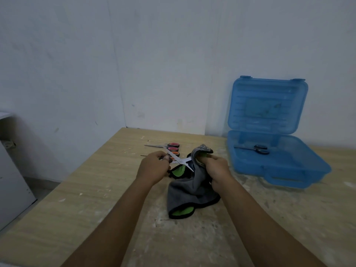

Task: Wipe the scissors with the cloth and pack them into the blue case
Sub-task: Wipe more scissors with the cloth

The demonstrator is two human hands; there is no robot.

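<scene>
While our left grip (154, 167) holds the handles of the opened scissors (181, 160) above the tabletop (96, 189), our right grip (218, 170) pinches the cloth (192, 189) on a blade; we should slide slowly toward the tip.

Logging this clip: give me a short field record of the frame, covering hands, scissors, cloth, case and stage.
left hand: grips the handles of the held scissors, blades spread open
right hand: holds the grey cloth bunched round one blade
blue case: open on the table, lid raised, to the right
in case: one black-handled scissors
waiting on table: pink-handled scissors and orange-handled scissors, beyond the hands
stage: wiping; held pair not yet packed
</scene>
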